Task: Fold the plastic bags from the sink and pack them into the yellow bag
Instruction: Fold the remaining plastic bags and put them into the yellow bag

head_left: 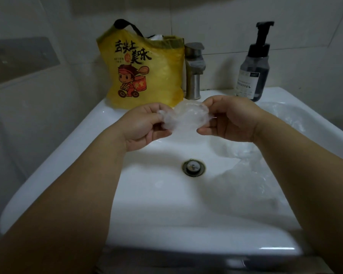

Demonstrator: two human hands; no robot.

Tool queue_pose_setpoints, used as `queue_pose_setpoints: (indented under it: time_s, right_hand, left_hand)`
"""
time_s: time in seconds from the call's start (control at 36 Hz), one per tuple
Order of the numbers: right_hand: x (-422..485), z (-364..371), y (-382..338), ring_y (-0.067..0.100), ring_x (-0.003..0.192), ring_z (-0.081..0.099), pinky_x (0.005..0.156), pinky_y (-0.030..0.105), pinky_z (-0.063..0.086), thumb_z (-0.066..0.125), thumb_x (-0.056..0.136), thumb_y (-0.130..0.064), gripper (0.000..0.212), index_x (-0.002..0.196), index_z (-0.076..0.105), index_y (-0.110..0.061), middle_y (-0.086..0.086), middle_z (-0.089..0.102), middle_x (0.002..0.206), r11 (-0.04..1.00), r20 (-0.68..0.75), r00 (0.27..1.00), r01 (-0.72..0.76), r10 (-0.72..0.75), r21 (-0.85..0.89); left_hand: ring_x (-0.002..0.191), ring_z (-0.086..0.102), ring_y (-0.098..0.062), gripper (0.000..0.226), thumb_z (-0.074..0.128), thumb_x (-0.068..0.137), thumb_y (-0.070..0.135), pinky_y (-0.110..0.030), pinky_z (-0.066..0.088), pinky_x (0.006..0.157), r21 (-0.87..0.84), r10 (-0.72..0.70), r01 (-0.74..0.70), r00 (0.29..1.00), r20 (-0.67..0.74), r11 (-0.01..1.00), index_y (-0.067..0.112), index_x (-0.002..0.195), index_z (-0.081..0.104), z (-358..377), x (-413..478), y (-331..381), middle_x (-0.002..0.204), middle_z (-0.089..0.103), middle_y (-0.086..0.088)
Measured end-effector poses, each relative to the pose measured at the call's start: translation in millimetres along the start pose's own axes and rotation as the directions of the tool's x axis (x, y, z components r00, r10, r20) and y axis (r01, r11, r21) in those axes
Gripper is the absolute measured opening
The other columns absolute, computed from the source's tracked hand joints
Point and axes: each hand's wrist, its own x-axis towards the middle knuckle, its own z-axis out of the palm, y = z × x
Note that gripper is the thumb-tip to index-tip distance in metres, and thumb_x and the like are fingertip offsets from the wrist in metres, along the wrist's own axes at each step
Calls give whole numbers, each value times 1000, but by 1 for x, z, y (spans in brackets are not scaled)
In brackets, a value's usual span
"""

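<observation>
While I stand over the white sink (53, 161), my left hand (145, 126) and right hand (229, 119) pinch a clear plastic bag (186, 115) | more bags (251, 171) lie in basin | yellow bag (145, 70) behind, beside faucet (194, 72).

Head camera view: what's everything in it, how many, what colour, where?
sink: one, white, centre
drain: one, dark metal, basin bottom
tap: one, steel, back rim
yellow bag: one, yellow, back rim, left of tap
pump bottle: one, dark, back rim, right
clear plastic bag: one, clear, held above basin
loose clear plastic: count unclear, clear, basin's right side
wall holder: one, grey, left wall
left hand: one, pinches the bag's left end
right hand: one, pinches its right end
</observation>
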Motion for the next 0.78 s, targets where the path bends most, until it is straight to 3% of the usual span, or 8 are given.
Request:
queue_pose_setpoints:
  time_s: [0.08, 0.19, 0.31, 0.42, 0.5, 0.58, 0.69, 0.78]
  right_hand:
    - [-3, 5, -1, 35, 80, 61, 74, 45, 58, 50, 75, -21, 25, 73, 71, -8, 15, 63, 87, 999, 76, 996, -39, 39, 4]
    - [1, 10, 6, 28, 69, 60, 71, 42, 59, 48, 94, -42, 43, 74, 67, -10, 12, 61, 80, 992, -9, 994, -110, 109, -61]
    - [3, 15, 11, 18, 68, 61, 66, 27, 60, 58, 93, -21, 24, 93, 64, 3, 13, 62, 86, 979, -116, 993, -28, 4, -202]
    - [1, 16, 10, 16, 74, 64, 66, 23, 59, 61, 85, 6, 6, 88, 64, 1, 10, 64, 90, 946, -141, 982, 77, -127, -316]
    - [1, 16, 11, 21, 80, 65, 66, 22, 59, 64, 81, 11, 17, 85, 62, -5, 9, 60, 99, 910, -134, 972, 127, -194, -395]
    - [4, 20, 14, 22, 79, 64, 66, 23, 59, 68, 78, 11, 23, 86, 62, -10, 13, 58, 103, 854, -106, 962, 170, -253, -492]
    - [5, 23, 16, 17, 75, 63, 65, 20, 58, 70, 77, 9, 30, 100, 61, -8, 7, 59, 96, 817, -101, 944, 216, -315, -534]
    - [5, 19, 14, 19, 82, 66, 68, 23, 59, 71, 76, 7, 36, 109, 62, -4, 8, 61, 105, 840, -148, 936, 208, -320, -502]
  left_hand:
    - [55, 64, -7, 33, 42, 95, -12, -19, 56, 54, 88, 63, -58, 997, -50, 994, 9, 75, 57, 3, 2, -3, 60, 65, 2]
    - [57, 63, -8, 36, 41, 93, -14, -18, 54, 57, 157, 160, -143, 982, -102, 977, 8, 72, 59, 6, 2, -3, 73, 62, -3]
    - [63, 59, -14, 38, 41, 93, -14, -20, 56, 60, 180, 189, -167, 975, -113, 969, 8, 70, 61, 7, 2, -3, 76, 62, -5]
    - [68, 58, -20, 34, 39, 91, -9, -26, 58, 60, 73, 114, -106, 988, -101, 992, 5, 74, 64, 9, -1, 3, 72, 61, -9]
    - [69, 62, -20, 30, 45, 95, 17, -29, 56, 59, -5, 26, -27, 991, -131, 1000, 6, 73, 62, 9, -1, 7, 68, 66, -3]
    - [75, 65, -19, 39, 61, 89, 46, -30, 57, 62, 172, 59, -12, 961, -271, 985, 11, 71, 61, 12, 3, 2, 74, 65, -2]
    - [73, 62, -16, 27, 77, 79, 11, -23, 58, 64, 304, 196, -109, 942, -273, 946, 14, 68, 53, 19, 2, -6, 78, 60, -3]
    - [87, 63, -22, 26, 71, 80, -4, -23, 58, 68, 271, 213, -147, 949, -234, 951, 14, 75, 54, 18, 2, -4, 102, 56, -7]
